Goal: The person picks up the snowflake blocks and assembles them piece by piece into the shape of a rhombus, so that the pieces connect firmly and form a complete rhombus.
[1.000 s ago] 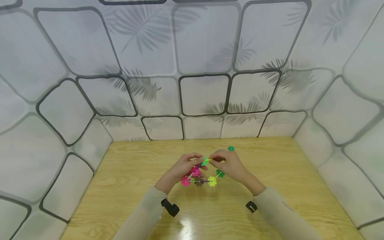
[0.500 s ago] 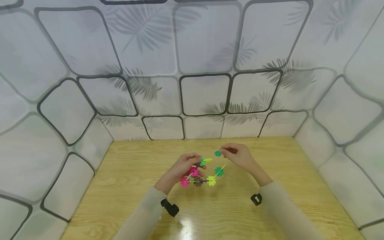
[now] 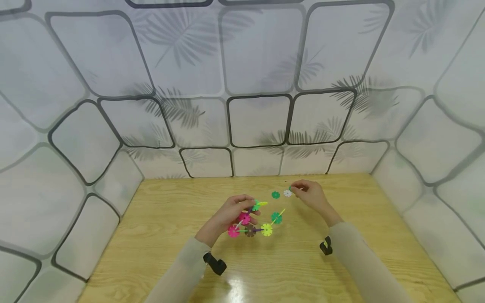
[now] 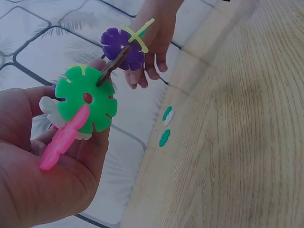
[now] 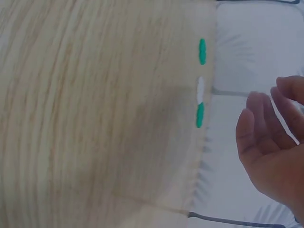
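My left hand holds a bent chain of interlocking plastic snowflake discs, raised in front of me. A pink disc, a brown disc and a yellow disc form its lower side. In the left wrist view, a green disc sits at the fingers, with a pink disc slotted into it edge-on. My right hand hovers at the back right with loosely bent fingers, nothing between them in the right wrist view. Nearest to it lie a white disc and a green disc, which overlap.
Another loose green disc lies left of the white one on the wooden table. Patterned white wall panels enclose the table at the back and both sides. Each wrist carries a small black camera mount.
My right hand has let go of the yellow piece at the chain's upper end and moved right, past the loose green disc. The white disc now shows. My left hand stays almost still.
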Available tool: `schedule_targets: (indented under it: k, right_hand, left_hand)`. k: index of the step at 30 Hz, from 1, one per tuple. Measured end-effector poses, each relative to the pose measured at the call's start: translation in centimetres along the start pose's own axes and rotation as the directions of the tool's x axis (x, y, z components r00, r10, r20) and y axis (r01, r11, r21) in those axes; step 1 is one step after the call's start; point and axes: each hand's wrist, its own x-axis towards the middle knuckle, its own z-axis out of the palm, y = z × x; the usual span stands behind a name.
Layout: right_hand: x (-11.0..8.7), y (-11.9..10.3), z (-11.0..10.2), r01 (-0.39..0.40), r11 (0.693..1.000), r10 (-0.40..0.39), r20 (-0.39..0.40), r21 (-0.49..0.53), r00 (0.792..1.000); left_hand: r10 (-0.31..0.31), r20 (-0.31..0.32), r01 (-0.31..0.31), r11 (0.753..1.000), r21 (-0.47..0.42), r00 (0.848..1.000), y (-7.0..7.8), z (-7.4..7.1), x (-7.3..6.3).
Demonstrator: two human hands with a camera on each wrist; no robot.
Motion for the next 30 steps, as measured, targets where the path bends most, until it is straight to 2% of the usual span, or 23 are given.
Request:
schedule_targets:
  k: [10,15,22,25,30]
  right_hand:
    - [0.9,3.9,0.8,-0.084,0.992,0.088,0.039,-0.097,0.995]
    - [1.3,4.4,1.0,-0.097,0.988,0.105,0.065,-0.124,0.992]
    - [1.6,4.9,1.2,-0.216,0.97,0.23,0.141,-0.108,0.963]
    - [2.1,5.6,1.4,-0.211,0.972,0.224,0.136,-0.107,0.965]
    - [2.7,6.8,1.8,-0.145,0.979,0.161,0.113,-0.143,0.98]
  left_hand:
    - [0.007,0.009,-0.007,1.0,0.008,1.0,-0.2,0.0,-0.1]
    - [0.0,0.006,0.0,1.0,-0.005,1.0,-0.3,0.0,-0.1]
    - [0.005,0.011,-0.005,1.0,0.01,1.0,-0.1,0.0,-0.2]
    - [-0.004,0.01,0.004,1.0,0.009,1.0,-0.1,0.0,-0.2]
    - [0.0,0.018,0.0,1.0,0.013,1.0,-0.1,0.0,-0.2]
